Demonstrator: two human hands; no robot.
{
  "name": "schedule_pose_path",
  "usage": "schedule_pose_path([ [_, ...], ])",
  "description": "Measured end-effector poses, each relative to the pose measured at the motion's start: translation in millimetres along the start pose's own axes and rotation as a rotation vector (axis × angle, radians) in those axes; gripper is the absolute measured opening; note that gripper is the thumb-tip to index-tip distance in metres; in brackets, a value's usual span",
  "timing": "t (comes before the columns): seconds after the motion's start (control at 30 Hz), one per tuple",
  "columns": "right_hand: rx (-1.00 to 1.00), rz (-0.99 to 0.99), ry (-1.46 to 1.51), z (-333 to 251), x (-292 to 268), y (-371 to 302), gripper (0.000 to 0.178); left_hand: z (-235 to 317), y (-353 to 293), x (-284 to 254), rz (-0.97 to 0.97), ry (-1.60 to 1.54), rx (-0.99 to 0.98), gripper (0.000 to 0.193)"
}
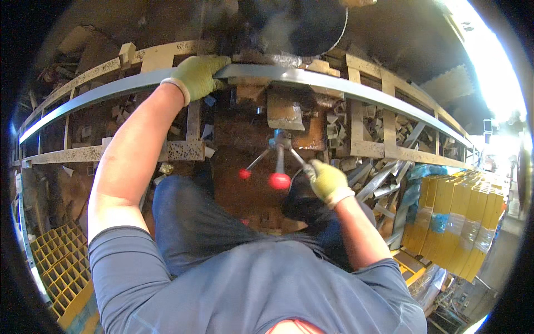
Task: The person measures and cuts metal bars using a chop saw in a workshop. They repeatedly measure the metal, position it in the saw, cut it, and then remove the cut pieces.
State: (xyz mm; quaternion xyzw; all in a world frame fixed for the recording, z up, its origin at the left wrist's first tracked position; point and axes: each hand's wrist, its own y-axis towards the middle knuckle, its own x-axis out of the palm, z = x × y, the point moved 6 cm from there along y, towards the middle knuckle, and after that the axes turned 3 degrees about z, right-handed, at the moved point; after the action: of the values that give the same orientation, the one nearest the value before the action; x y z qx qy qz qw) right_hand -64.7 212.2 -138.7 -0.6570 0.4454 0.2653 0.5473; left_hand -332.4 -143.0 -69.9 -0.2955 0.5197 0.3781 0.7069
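Note:
A long grey metal bar (384, 96) runs from left to right across the view, bent into an arc by the lens. My left hand (200, 76), in a yellow-green glove, is closed round it left of the middle. In front of the bar a machine carries a spoked hand wheel (280, 143); two of its spokes end in red knobs (280, 181). My right hand (328, 181), gloved alike, grips the end of the right-hand spoke. The knob there is hidden by the fingers. A metal block (285, 111) sits between the wheel and the bar.
Pale slatted frames (360, 146) stand on both sides of the machine, with scattered metal offcuts (336, 125) among them. A dark round machine part (295, 25) is at the far middle. Yellow wrapped profiles (453, 217) are stacked at right; a yellow grid-like stack (61, 259) stands at left.

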Motion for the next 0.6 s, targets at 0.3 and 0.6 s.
schedule_pose_path([
  [0.3, 0.093, -0.187, 0.95, -74.9, 160.8, 53.4, 0.069, -2.3, -3.8, -0.3, 0.058, 0.088, 0.037, 0.061],
  [0.6, -0.013, -0.194, 0.445, -71.1, 106.3, 15.2, 0.074, 0.9, -3.5, -1.9, 0.029, 0.095, 0.029, 0.065],
])
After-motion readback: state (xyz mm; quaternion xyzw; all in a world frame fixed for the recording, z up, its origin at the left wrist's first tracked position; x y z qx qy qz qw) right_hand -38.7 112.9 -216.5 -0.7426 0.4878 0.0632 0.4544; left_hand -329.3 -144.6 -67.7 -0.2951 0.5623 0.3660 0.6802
